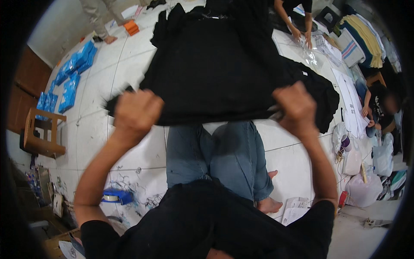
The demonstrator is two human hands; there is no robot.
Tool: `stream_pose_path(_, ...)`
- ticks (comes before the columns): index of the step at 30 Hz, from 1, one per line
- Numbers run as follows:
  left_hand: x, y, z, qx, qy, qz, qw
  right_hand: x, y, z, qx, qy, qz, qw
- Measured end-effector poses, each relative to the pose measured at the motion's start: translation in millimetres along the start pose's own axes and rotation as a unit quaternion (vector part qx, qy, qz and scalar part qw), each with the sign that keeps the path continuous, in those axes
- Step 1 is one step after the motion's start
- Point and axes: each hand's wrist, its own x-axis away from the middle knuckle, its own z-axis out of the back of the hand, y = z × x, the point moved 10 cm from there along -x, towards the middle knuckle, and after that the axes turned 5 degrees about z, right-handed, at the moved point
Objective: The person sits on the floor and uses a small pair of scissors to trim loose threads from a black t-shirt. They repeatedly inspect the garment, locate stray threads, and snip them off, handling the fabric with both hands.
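Observation:
A black cloth garment (213,71) is stretched flat between my two hands, its near edge above my knees. My left hand (139,110) is closed on its near left corner, slightly blurred by motion. At the near right corner, my right hand (296,105) grips the cloth in a fist. More dark cloth (313,90) with a small white tag lies to the right, partly behind my right hand. The far part of the garment reaches the top of the view, where other black cloth overlaps it.
Blue plastic packets (69,90) and a brown stool (45,132) stand at left. A blue tape dispenser (118,197) lies among thread scraps. Co-workers' hands (302,35) handle clear plastic at upper right; another person sits by white cloth (349,103). Plastic bags (364,191) sit at right.

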Motion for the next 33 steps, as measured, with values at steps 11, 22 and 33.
stream_pose_path(11, 225.8, 71.0, -128.6, 0.398, -0.308, 0.4, 0.766, 185.6, -68.9, -139.4, -0.197, -0.328, -0.228, 0.895)
stream_pose_path(22, 303.5, 1.9, -149.5, 0.405, -0.153, 0.659, 0.615, 191.8, -89.8, -107.9, -0.246, -0.443, -0.239, 0.828)
stream_pose_path(33, 269.7, 20.0, -160.1, 0.278, -0.223, 0.545, 0.759, 233.0, -85.3, -107.4, -0.332, -0.43, -0.377, 0.75)
